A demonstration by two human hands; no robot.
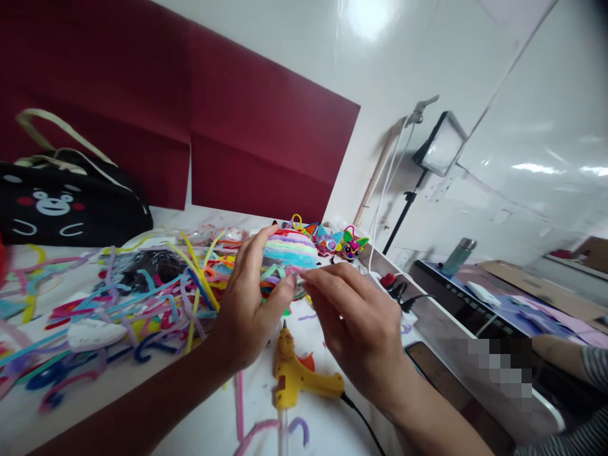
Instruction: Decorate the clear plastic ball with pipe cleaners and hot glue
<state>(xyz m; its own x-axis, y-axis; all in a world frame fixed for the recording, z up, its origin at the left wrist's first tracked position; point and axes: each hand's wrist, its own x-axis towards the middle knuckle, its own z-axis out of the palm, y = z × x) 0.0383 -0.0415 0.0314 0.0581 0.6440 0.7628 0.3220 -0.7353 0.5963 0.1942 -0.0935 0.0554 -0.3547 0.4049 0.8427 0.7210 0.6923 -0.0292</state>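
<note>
My left hand [249,297] is raised over the table with its fingers stretched upward and its thumb apart, pointing right. The thumb tip is close to the fingertips of my right hand [358,323], which are pinched together. A small pinkish bit shows at those fingertips; it is too blurred to name. Behind the hands is a bundle of striped, fuzzy pipe cleaners [292,248] in red, lilac, pale green and blue, partly hidden by my left fingers. Below and between my hands, a yellow hot glue gun [287,373] lies on the table, a clear glue stick at its rear.
Loose pipe cleaners [156,310] heap up at left, beside a black bag [71,196]. Small colourful crafted figures [351,242] stand at the back. On the right are a phone [432,373], plugs and cables [401,294], a lamp [441,144] and another person's arm [560,354].
</note>
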